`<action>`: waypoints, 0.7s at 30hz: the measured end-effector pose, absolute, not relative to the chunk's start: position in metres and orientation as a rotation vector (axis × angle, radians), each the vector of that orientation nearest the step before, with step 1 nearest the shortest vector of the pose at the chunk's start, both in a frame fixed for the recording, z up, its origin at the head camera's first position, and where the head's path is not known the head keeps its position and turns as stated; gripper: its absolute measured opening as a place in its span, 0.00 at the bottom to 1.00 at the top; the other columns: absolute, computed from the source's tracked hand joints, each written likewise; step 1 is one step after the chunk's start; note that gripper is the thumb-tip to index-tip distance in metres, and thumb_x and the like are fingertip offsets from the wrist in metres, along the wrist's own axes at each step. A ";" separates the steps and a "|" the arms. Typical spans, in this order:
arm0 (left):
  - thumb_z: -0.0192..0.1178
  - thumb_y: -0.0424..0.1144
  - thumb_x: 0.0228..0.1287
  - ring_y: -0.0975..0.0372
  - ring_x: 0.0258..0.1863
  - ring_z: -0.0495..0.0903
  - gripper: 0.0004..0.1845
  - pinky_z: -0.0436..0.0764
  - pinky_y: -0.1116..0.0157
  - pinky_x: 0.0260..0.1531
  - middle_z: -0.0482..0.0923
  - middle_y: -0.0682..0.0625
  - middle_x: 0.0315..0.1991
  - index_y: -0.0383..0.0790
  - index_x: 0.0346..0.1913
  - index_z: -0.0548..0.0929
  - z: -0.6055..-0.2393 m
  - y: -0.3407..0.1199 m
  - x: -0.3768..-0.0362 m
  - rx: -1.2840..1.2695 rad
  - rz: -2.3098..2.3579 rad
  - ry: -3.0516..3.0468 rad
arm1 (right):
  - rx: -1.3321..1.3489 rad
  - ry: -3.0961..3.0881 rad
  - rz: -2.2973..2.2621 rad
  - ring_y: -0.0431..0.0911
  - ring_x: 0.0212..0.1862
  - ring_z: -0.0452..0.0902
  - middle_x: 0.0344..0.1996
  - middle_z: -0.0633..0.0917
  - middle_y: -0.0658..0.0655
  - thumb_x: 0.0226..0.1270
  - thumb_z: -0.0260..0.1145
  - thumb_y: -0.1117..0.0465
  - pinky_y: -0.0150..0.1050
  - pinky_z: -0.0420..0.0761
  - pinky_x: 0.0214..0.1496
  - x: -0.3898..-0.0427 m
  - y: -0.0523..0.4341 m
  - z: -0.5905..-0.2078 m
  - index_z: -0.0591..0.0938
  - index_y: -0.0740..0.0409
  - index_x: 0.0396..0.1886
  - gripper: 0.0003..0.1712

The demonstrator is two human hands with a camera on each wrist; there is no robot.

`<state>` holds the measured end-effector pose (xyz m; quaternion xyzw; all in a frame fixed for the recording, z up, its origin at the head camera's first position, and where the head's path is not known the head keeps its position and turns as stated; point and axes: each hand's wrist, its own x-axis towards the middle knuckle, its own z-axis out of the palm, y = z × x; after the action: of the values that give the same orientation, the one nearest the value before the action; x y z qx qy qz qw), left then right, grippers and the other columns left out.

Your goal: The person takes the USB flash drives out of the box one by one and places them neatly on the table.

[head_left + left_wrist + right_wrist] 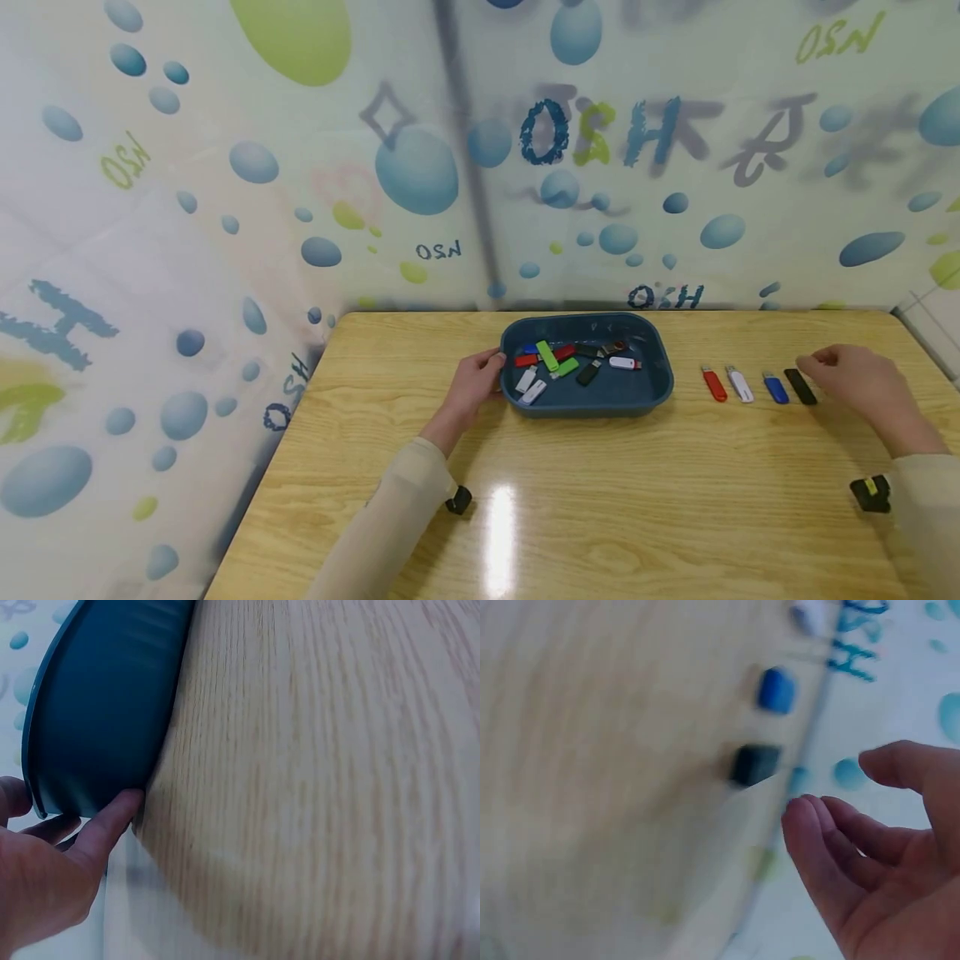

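Note:
A dark blue tray [654, 392] stands at the middle of the wooden table with several USB sticks of mixed colours inside. My left hand [477, 382] grips the tray's left end, thumb on the rim. In the left wrist view a finger of that hand [45, 877] presses the tray's outer wall [105, 712]. To the tray's right lie a red stick [714, 384], a white stick [740, 385], a blue stick [776, 388] and a black stick [800, 387] in a row. My right hand [855, 379] hovers just right of the black stick [754, 765], fingers [877, 847] loosely curled and empty.
The wooden table [600, 500] ends at a bubble-patterned curtain wall [420, 175] behind and on the left. Black wrist mounts [458, 500] [870, 493] sit on both sleeves. Bare table top lies between me and the tray.

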<state>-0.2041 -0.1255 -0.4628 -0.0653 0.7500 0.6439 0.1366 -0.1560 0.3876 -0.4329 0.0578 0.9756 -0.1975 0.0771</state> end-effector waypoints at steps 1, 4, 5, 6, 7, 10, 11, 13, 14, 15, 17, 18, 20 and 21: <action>0.52 0.46 0.82 0.51 0.56 0.83 0.25 0.86 0.52 0.52 0.78 0.39 0.65 0.37 0.73 0.75 -0.462 -0.125 -0.204 -0.187 1.866 2.172 | 0.178 2.947 -0.615 0.72 0.42 0.78 0.43 0.81 0.80 0.81 0.54 0.49 0.63 0.79 0.38 -0.156 0.383 -0.429 0.73 0.87 0.55 0.36; 0.52 0.46 0.82 0.51 0.56 0.83 0.25 0.86 0.52 0.52 0.78 0.39 0.65 0.37 0.73 0.75 -0.462 -0.126 -0.203 -0.179 1.878 2.172 | 0.138 3.030 -0.701 0.73 0.46 0.77 0.49 0.80 0.81 0.82 0.53 0.46 0.64 0.78 0.40 -0.155 0.363 -0.416 0.74 0.81 0.58 0.36; 0.51 0.46 0.82 0.50 0.56 0.83 0.25 0.86 0.51 0.52 0.78 0.39 0.65 0.36 0.73 0.75 -0.462 -0.126 -0.202 -0.172 1.881 2.172 | 0.104 3.053 -0.725 0.72 0.47 0.77 0.49 0.80 0.80 0.82 0.53 0.45 0.64 0.78 0.42 -0.156 0.354 -0.412 0.75 0.79 0.58 0.36; 0.51 0.45 0.82 0.50 0.56 0.83 0.25 0.86 0.51 0.52 0.78 0.38 0.65 0.36 0.73 0.75 -0.462 -0.126 -0.202 -0.166 1.884 2.169 | 0.068 3.077 -0.755 0.72 0.48 0.77 0.50 0.81 0.79 0.82 0.53 0.44 0.65 0.78 0.43 -0.156 0.345 -0.408 0.76 0.77 0.59 0.35; 0.51 0.46 0.82 0.50 0.56 0.83 0.25 0.86 0.51 0.52 0.78 0.38 0.66 0.36 0.73 0.75 -0.462 -0.126 -0.202 -0.163 1.885 2.165 | 0.023 3.087 -0.794 0.71 0.50 0.78 0.50 0.82 0.78 0.83 0.53 0.43 0.66 0.77 0.44 -0.156 0.336 -0.404 0.77 0.75 0.59 0.35; 0.50 0.46 0.83 0.48 0.58 0.82 0.25 0.85 0.50 0.53 0.76 0.37 0.67 0.36 0.74 0.74 -0.462 -0.126 -0.201 -0.142 1.888 2.153 | -0.103 3.099 -0.877 0.70 0.52 0.79 0.52 0.83 0.76 0.83 0.53 0.43 0.67 0.77 0.47 -0.157 0.307 -0.392 0.78 0.71 0.61 0.33; 0.50 0.46 0.83 0.48 0.58 0.82 0.26 0.85 0.50 0.54 0.76 0.37 0.67 0.36 0.74 0.73 -0.462 -0.126 -0.201 -0.139 1.890 2.148 | -0.133 3.102 -0.900 0.69 0.52 0.79 0.51 0.83 0.74 0.83 0.53 0.43 0.67 0.78 0.48 -0.157 0.297 -0.390 0.79 0.70 0.61 0.33; 0.50 0.46 0.83 0.47 0.59 0.81 0.26 0.84 0.49 0.54 0.75 0.36 0.68 0.36 0.74 0.73 -0.462 -0.126 -0.201 -0.134 1.896 2.136 | -0.183 3.097 -0.947 0.67 0.51 0.80 0.51 0.84 0.72 0.83 0.55 0.44 0.67 0.79 0.48 -0.157 0.280 -0.385 0.80 0.69 0.61 0.31; 0.50 0.46 0.83 0.46 0.60 0.81 0.26 0.84 0.49 0.54 0.75 0.36 0.68 0.35 0.75 0.72 -0.463 -0.126 -0.201 -0.132 1.898 2.133 | -0.201 3.095 -0.964 0.66 0.51 0.81 0.51 0.85 0.71 0.83 0.55 0.44 0.66 0.79 0.48 -0.158 0.273 -0.384 0.80 0.68 0.61 0.31; 0.49 0.46 0.84 0.46 0.60 0.81 0.26 0.84 0.49 0.54 0.74 0.35 0.68 0.35 0.75 0.72 -0.463 -0.126 -0.201 -0.129 1.898 2.130 | -0.217 3.095 -0.975 0.65 0.50 0.81 0.50 0.85 0.70 0.82 0.55 0.44 0.65 0.80 0.48 -0.158 0.266 -0.383 0.81 0.67 0.61 0.30; 0.49 0.46 0.84 0.45 0.60 0.81 0.26 0.84 0.48 0.54 0.74 0.35 0.68 0.34 0.75 0.71 -0.464 -0.126 -0.201 -0.123 1.900 2.127 | -0.229 3.083 -1.002 0.64 0.50 0.82 0.50 0.86 0.69 0.82 0.56 0.44 0.65 0.81 0.47 -0.158 0.254 -0.381 0.81 0.66 0.61 0.29; 0.49 0.46 0.84 0.45 0.60 0.81 0.26 0.84 0.48 0.54 0.75 0.35 0.68 0.34 0.75 0.71 -0.464 -0.125 -0.201 -0.122 1.899 2.127 | -0.233 3.073 -1.014 0.64 0.51 0.81 0.51 0.85 0.69 0.82 0.56 0.44 0.65 0.80 0.48 -0.159 0.248 -0.381 0.80 0.66 0.62 0.30; 0.49 0.45 0.84 0.46 0.60 0.81 0.26 0.85 0.49 0.54 0.75 0.35 0.68 0.34 0.75 0.71 -0.464 -0.125 -0.201 -0.119 1.898 2.129 | -0.242 3.061 -1.023 0.64 0.52 0.81 0.52 0.85 0.69 0.82 0.55 0.44 0.64 0.80 0.49 -0.159 0.237 -0.381 0.79 0.67 0.63 0.30; 0.49 0.45 0.84 0.46 0.60 0.81 0.26 0.85 0.49 0.53 0.75 0.35 0.67 0.34 0.75 0.72 -0.464 -0.125 -0.201 -0.120 1.899 2.130 | -0.245 3.059 -1.020 0.64 0.52 0.81 0.52 0.85 0.69 0.82 0.55 0.44 0.64 0.81 0.50 -0.160 0.232 -0.382 0.79 0.67 0.63 0.31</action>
<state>-0.2009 -0.1252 -0.4641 -0.0414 0.7382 0.6580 0.1425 -0.1602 0.2316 -0.3818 -0.0756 0.9449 -0.3152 -0.0460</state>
